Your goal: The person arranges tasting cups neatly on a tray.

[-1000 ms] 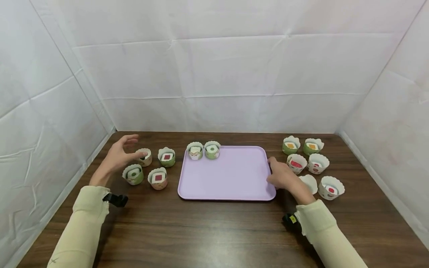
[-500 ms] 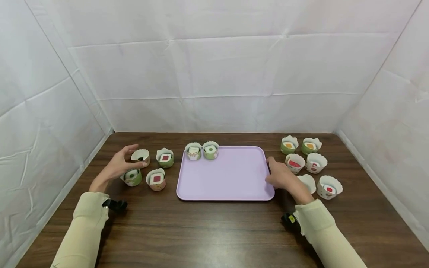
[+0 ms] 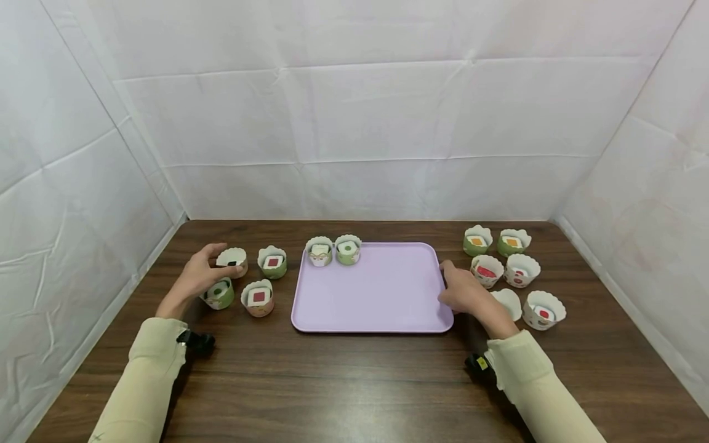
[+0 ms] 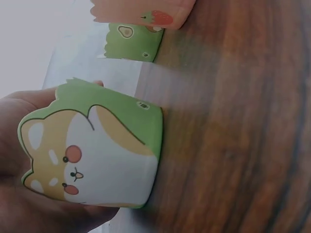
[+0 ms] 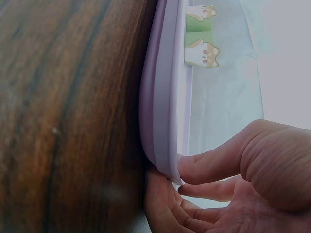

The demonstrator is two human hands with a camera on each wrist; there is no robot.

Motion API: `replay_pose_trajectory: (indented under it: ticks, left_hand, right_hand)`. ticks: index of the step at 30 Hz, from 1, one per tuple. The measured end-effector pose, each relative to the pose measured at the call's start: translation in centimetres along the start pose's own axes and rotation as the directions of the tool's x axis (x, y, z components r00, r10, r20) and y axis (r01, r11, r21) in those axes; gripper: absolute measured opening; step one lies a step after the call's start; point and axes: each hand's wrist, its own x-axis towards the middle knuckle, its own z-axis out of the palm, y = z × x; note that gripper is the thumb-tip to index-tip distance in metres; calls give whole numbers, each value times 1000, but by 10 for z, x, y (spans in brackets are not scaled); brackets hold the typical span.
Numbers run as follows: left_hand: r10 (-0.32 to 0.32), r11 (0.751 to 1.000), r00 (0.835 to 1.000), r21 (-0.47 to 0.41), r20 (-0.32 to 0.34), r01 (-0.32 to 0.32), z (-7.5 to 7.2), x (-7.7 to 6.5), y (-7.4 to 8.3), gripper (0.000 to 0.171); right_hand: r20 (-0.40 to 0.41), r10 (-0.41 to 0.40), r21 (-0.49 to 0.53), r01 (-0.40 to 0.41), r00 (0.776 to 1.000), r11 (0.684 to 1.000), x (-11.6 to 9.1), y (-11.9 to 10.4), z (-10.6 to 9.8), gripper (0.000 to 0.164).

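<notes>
My left hand (image 3: 194, 274) holds a tan paper baking cup (image 3: 239, 255) at the table's left, thumb in front and fingers at its far left side. A white piece with a dark mark sits inside that cup. Just in front stands a green baking cup with a dog print (image 4: 107, 150), which hides the held cup in the left wrist view. My right hand (image 3: 465, 289) pinches the right rim of a lilac tray (image 3: 371, 289), thumb on top and fingers underneath. Two filled baking cups, one white-fronted (image 3: 319, 252) and one green (image 3: 348, 250), stand at the tray's far left corner.
A green cup (image 3: 272, 263) and a pink cup (image 3: 258, 299), each with a red-centred piece, stand left of the tray. Several more cups, including a white one (image 3: 544, 311), stand to its right. White cloth walls (image 3: 354, 123) enclose the table's back and sides.
My left hand has come down and its fingers have closed in on the tan baking cup. The right hand stays at the tray's rim. The tray has not visibly moved on the table.
</notes>
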Motion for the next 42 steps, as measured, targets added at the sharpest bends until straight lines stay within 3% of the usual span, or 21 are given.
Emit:
replay_pose_trajectory:
  ticks: [24,36,42]
  left_hand:
    - [-20,1000,998,18,-65,21,2,0,3,74]
    - [-22,1000,987,0,-158,22,2,-6,11,78]
    - [6,1000,977,22,-215,-1,1,-8,19,79]
  right_hand:
    - [12,7,39,-7,1000,999,1,0,1,66]
    - [10,1,25,-1,1000,1000,1,1,1,67]
    - [6,1,7,-1,1000,1000,2,1,1,67]
